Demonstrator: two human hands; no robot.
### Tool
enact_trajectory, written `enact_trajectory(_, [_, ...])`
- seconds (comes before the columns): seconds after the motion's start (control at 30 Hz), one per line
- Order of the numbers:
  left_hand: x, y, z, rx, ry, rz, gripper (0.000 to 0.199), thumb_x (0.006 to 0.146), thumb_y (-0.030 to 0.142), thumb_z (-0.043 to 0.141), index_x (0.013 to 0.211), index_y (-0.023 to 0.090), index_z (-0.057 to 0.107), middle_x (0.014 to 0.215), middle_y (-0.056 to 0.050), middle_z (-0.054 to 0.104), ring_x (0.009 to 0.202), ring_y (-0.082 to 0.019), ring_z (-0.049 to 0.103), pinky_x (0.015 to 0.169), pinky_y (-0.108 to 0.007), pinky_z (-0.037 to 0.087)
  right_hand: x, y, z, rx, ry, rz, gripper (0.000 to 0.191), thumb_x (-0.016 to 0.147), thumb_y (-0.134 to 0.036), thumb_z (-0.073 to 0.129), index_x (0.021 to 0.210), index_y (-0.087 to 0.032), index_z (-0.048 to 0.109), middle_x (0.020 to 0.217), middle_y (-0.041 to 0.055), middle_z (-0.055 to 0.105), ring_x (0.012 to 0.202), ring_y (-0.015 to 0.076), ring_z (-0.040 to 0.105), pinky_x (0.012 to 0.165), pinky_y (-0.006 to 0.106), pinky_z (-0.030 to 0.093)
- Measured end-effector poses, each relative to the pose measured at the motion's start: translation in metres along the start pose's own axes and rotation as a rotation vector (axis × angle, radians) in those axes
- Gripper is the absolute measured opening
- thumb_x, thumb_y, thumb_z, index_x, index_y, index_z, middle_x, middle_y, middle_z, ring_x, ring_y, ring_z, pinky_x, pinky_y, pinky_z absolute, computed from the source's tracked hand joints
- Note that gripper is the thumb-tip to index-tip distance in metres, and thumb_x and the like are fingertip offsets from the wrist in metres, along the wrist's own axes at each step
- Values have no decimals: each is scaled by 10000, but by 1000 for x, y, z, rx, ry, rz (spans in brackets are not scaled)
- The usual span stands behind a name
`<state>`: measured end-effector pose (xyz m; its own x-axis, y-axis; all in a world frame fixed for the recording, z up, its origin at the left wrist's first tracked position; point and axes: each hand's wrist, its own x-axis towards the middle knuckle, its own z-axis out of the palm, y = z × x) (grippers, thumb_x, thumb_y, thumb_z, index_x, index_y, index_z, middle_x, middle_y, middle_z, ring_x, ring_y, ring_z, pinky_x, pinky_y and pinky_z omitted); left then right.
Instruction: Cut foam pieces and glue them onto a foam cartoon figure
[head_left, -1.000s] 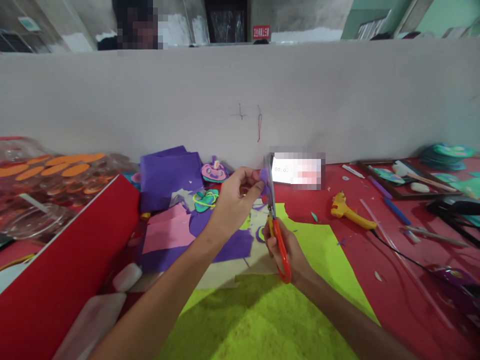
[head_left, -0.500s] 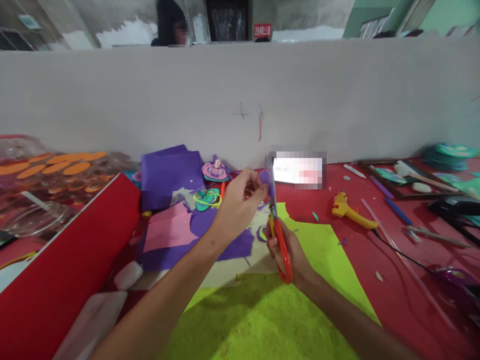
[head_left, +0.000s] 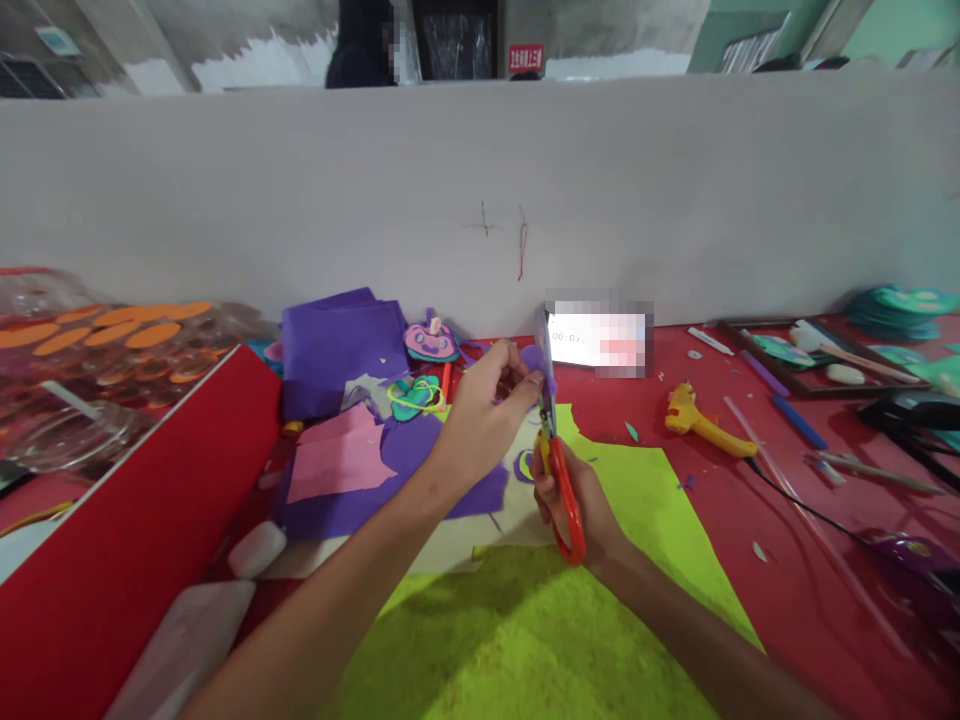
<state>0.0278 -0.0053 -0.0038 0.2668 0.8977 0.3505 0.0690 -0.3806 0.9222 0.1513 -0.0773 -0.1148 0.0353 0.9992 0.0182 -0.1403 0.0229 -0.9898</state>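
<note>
Between its thumb and fingers, my left hand [head_left: 487, 405] pinches a small purple felt piece [head_left: 533, 358]. My right hand [head_left: 574, 490] is closed round the red handles of a pair of scissors [head_left: 568, 505], which point away from me. Their blades lie against the right side of the purple piece; whether they are fully closed on it I cannot make out. Below both hands spreads a yellow-green felt sheet [head_left: 637, 530]. A small purple and yellow-green ring shape [head_left: 524, 465] lies just left of my right hand. Purple felt [head_left: 480, 490] and a pink felt piece [head_left: 337, 455] lie left of it.
A lit phone [head_left: 596, 338] leans at the back. A yellow glue gun [head_left: 709, 422] with its cord lies right, near a dark tray [head_left: 806, 385]. A red-sided box [head_left: 202, 490] stands left. Folded purple felt [head_left: 341, 350] rests against the grey partition [head_left: 300, 200].
The purple piece has turned slightly against the blades, and a bit of it now shows right of them. Both hands stay nearly in place. Behind the partition, a person has shifted right.
</note>
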Motion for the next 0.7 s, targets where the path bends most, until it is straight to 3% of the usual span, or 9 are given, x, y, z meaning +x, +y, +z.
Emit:
enact_trajectory(0.17, [0,-4,0,-14,-4,-8,214,923,191,603,750,203,478,711,20,490,653,-126,436,602,-285,333,3,6,-3,-3,-24,-96,559,867,-799,591,881,-244,528,753,-30,470,461,77,323,361,230,281])
enact_trajectory(0.37, [8,-9,-12,14,-7,32,243,969,234,542,744,206,455,675,29,431,619,-121,387,580,-285,311,3,8,-3,-38,-70,-154,647,828,-881,552,984,-253,555,810,-8,498,586,122,424,461,244,383])
enact_trajectory(0.7, [14,8,-33,186,-9,135,157,924,165,585,773,191,549,676,39,481,596,-99,420,560,-270,324,1,-3,-7,-158,-171,-158,612,883,-836,532,868,-225,492,754,-26,477,553,97,384,449,224,352])
